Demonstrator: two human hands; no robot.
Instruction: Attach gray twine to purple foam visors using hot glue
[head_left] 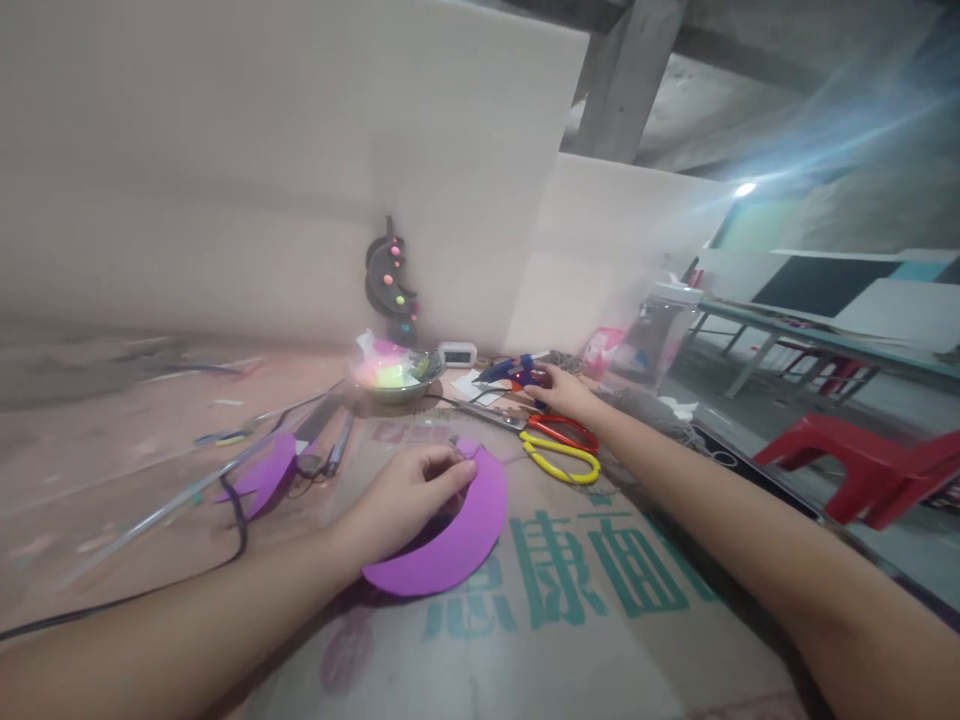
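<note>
My left hand (409,497) rests on a purple foam crescent (457,540) lying on a cardboard sheet (570,600); its fingers are curled and pinch the crescent's upper edge. My right hand (559,392) reaches far forward and closes round a blue glue gun (514,371) near the back wall. A second purple foam piece (266,475) lies to the left of my left hand.
Red-handled scissors (562,431) and yellow-handled scissors (561,462) lie beside my right forearm. A metal bowl (390,378) with bright pom-poms stands at the back. A black cable (240,520) runs leftward. A plastic jar (660,335) and red stools (870,470) are at the right.
</note>
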